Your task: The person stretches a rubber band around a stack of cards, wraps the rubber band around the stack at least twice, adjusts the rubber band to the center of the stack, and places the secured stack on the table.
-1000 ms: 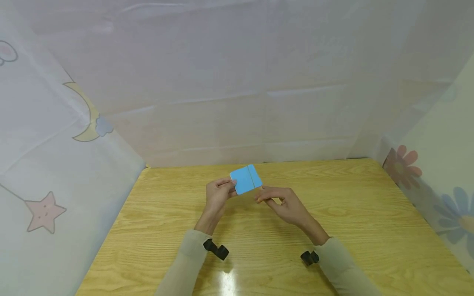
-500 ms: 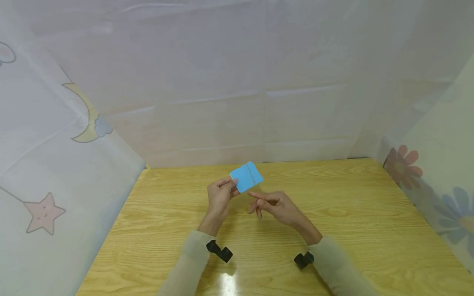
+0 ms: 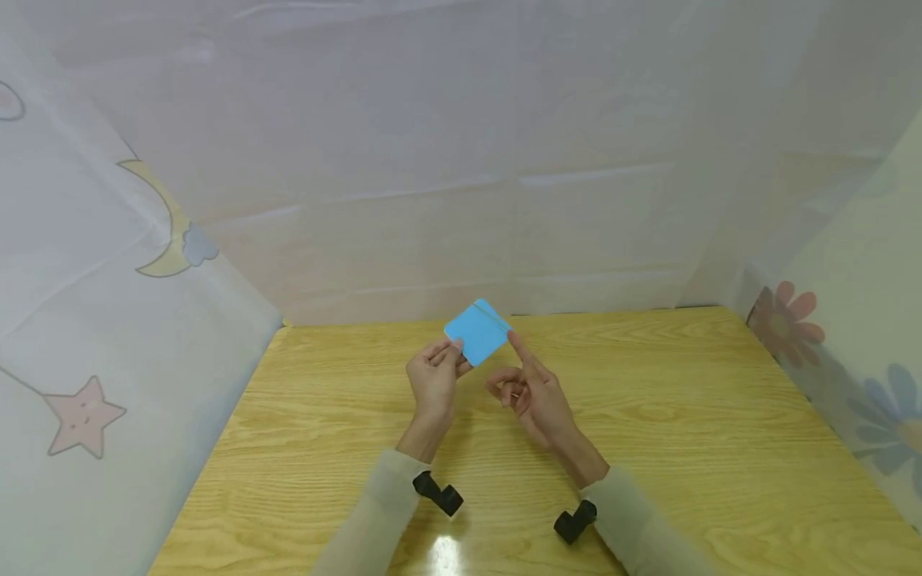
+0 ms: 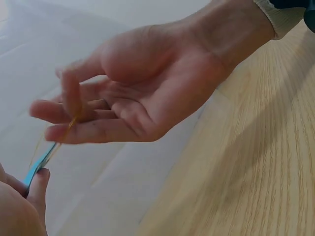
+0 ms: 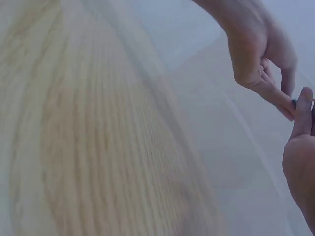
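Observation:
My left hand (image 3: 432,384) pinches a thin blue square card (image 3: 477,332) by its lower left edge, thumb on top. Across the card, near its upper right side, runs a thin rubber band (image 3: 493,317). My right hand (image 3: 543,400) has its index finger stretched up to the card's right corner, the other fingers bent below. In the left wrist view, the yellowish band (image 4: 69,129) reaches from the card (image 4: 37,169) to the right hand (image 4: 142,83), between thumb and fingers. The left hand (image 5: 258,54) in the right wrist view hides most of the card.
Both hands are above a wooden table (image 3: 324,416). Pale sheets (image 3: 403,160) surround it at the back and sides, printed with a moon, a star and flowers. Dark wrist cameras (image 3: 438,494) sit on the sleeves.
The card has turned, its right side tipping upward. My right hand has moved from beneath the card's lower right corner, with its index finger now raised to the right corner. The left grip stays.

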The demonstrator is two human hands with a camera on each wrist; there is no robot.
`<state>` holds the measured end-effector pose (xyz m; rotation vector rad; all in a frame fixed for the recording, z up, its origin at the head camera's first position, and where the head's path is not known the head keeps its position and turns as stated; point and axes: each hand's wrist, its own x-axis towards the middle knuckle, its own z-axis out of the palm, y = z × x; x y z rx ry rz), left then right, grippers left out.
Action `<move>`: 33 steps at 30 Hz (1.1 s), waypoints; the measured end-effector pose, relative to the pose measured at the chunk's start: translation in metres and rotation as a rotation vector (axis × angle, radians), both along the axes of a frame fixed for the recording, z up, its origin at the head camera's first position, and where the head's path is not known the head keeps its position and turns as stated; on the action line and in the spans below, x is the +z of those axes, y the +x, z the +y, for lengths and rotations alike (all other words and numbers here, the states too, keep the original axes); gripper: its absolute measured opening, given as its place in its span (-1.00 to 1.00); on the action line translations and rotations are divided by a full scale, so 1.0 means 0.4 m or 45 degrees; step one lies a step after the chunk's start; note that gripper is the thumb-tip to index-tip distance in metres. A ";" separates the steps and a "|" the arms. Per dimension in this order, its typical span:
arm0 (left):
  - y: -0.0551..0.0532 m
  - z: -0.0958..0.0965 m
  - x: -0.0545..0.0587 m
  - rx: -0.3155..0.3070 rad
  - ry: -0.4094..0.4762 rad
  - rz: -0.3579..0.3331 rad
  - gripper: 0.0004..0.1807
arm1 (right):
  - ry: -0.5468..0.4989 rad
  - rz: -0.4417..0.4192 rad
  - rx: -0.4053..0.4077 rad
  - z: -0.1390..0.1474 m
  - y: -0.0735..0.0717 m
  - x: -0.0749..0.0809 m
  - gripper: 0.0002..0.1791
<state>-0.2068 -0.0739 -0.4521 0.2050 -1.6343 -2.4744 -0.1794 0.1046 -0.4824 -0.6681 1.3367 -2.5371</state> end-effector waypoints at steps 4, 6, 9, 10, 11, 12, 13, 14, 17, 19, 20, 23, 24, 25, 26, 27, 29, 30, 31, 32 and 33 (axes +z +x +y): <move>-0.002 -0.001 -0.005 0.009 0.004 -0.018 -0.74 | 0.222 0.204 -0.119 -0.016 0.004 0.001 -0.30; -0.004 -0.002 -0.007 0.033 0.017 -0.033 -0.73 | 0.252 0.230 -0.131 -0.018 0.005 0.004 -0.29; -0.004 -0.002 -0.006 0.065 0.035 -0.046 -0.71 | 0.125 0.085 -0.073 -0.019 0.007 0.010 -0.28; -0.004 -0.002 -0.005 0.069 0.038 -0.048 -0.70 | 0.063 0.013 -0.053 -0.019 0.007 0.012 -0.28; -0.003 -0.001 -0.004 0.069 0.043 -0.049 -0.69 | -0.008 -0.064 -0.038 -0.018 0.008 0.014 -0.28; -0.003 -0.001 -0.002 0.066 0.046 -0.048 -0.68 | -0.069 -0.132 -0.030 -0.018 0.008 0.017 -0.29; -0.001 0.000 -0.001 0.061 0.048 -0.047 -0.68 | -0.118 -0.189 -0.032 -0.018 0.009 0.020 -0.29; 0.000 0.000 0.000 0.056 0.049 -0.044 -0.68 | -0.154 -0.239 -0.041 -0.019 0.009 0.023 -0.29; 0.003 0.001 0.001 0.047 0.043 -0.026 -0.68 | -0.199 -0.346 -0.101 -0.023 0.008 0.032 -0.28; 0.004 0.001 -0.001 0.048 0.022 -0.010 -0.68 | -0.198 -0.422 -0.160 -0.026 0.006 0.039 -0.26; 0.005 0.001 -0.002 0.047 0.010 -0.002 -0.69 | -0.187 -0.460 -0.196 -0.028 0.004 0.041 -0.27; 0.007 0.001 -0.007 0.035 -0.036 0.015 -0.70 | -0.142 -0.579 -0.285 -0.026 -0.005 0.048 -0.33; 0.007 0.001 -0.011 0.026 -0.053 0.019 -0.70 | -0.126 -0.620 -0.308 -0.024 -0.008 0.050 -0.36; 0.007 0.001 -0.015 0.013 -0.076 0.020 -0.71 | -0.100 -0.649 -0.324 -0.020 -0.012 0.051 -0.38; 0.007 0.000 -0.018 -0.001 -0.097 0.019 -0.72 | -0.077 -0.677 -0.341 -0.015 -0.015 0.052 -0.41; 0.007 0.000 -0.021 -0.016 -0.122 0.020 -0.73 | -0.058 -0.701 -0.351 -0.011 -0.018 0.052 -0.44; 0.007 0.000 -0.026 -0.046 -0.170 0.024 -0.76 | -0.016 -0.732 -0.352 -0.001 -0.023 0.053 -0.49; 0.007 -0.001 -0.028 -0.059 -0.194 0.030 -0.77 | 0.010 -0.735 -0.351 0.003 -0.025 0.053 -0.51; 0.008 -0.001 -0.028 -0.070 -0.216 0.034 -0.78 | 0.036 -0.733 -0.348 0.007 -0.026 0.052 -0.52; 0.009 -0.002 -0.028 -0.079 -0.235 0.039 -0.78 | 0.049 -0.736 -0.352 0.010 -0.027 0.052 -0.54; 0.010 -0.003 -0.029 -0.086 -0.250 0.045 -0.78 | 0.063 -0.732 -0.349 0.013 -0.027 0.051 -0.56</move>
